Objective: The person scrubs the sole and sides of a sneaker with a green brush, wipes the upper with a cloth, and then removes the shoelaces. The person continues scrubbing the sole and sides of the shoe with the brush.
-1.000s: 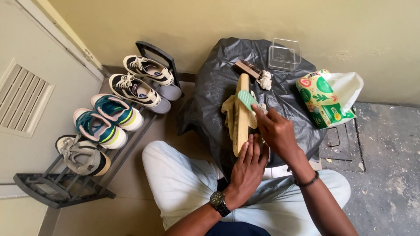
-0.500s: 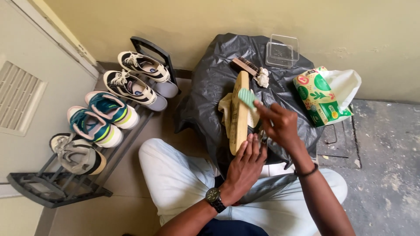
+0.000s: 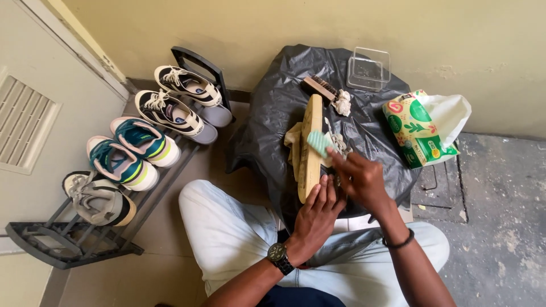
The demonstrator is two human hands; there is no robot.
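**One sandal in hand, five shoes on the rack**

The left hand (image 3: 317, 207) grasps the near end of one tan sandal (image 3: 310, 145), which stands on edge over the black plastic sheet (image 3: 273, 113), its sole facing right. A black wristwatch (image 3: 280, 257) sits on that wrist. The right hand (image 3: 359, 181) is clenched around the handle of one pale green brush (image 3: 319, 143), whose head lies against the sandal's sole. A dark band (image 3: 399, 243) circles the right wrist.

On the sheet beyond the sandal lie one brown wooden brush (image 3: 318, 86), one crumpled whitish rag (image 3: 342, 103) just beside it, and one clear plastic box (image 3: 369, 69) at the far edge near the wall. A second whitish wad shows right of the sandal, partly hidden by the green brush. One green-and-white printed bag (image 3: 424, 128) rests to the right of the sheet.

To the left stands one dark metal shoe rack (image 3: 68, 250) bearing five shoes: two black-and-white sneakers (image 3: 182, 96) at the far end, two teal-and-white sneakers (image 3: 131, 150) in the middle, and one grey shoe (image 3: 96, 199) nearest.

The person sits on the floor in pale trousers (image 3: 227, 233). The floor is beige tile on the left and rough grey concrete (image 3: 500, 199) on the right. A yellowish wall (image 3: 256, 28) runs behind, and a pale door with a louvred vent (image 3: 25, 122) stands at left.
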